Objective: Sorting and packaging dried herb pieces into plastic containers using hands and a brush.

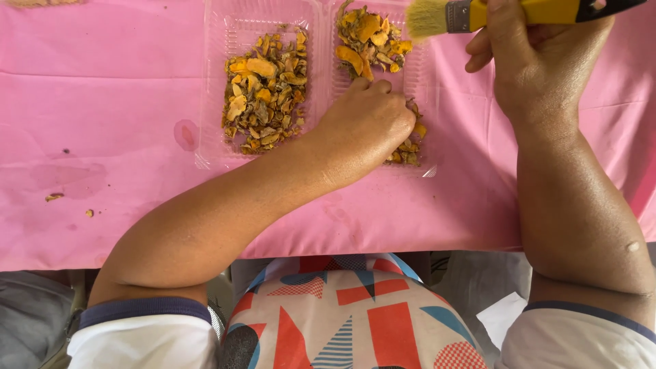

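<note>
**Hands at a clear tray of dried orange slices**

The left hand (pixel 365 126) was seen curled into a loose fist, knuckles up, resting inside the right compartment of a clear plastic clamshell tray (pixel 318 89). Its fingertips were pressed down among the dried orange-yellow slices (pixel 369 37) there; whether any piece was pinched between them could not be told. The right hand (pixel 533 58) was held just beside the tray's right edge, closed around the yellow handle of a paintbrush (pixel 478 14). The brush was held level, its pale bristles pointed left above the upper part of the right compartment.

A second, fuller heap of dried slices (pixel 266 92) was seen in the left compartment, apart from both hands. The tray was laid open on a pink table cover (pixel 102 102), where a few crumbs (pixel 55 197) and faint stains were scattered to the left. A patterned garment (pixel 348 314) in red and blue was visible below the table edge.
</note>
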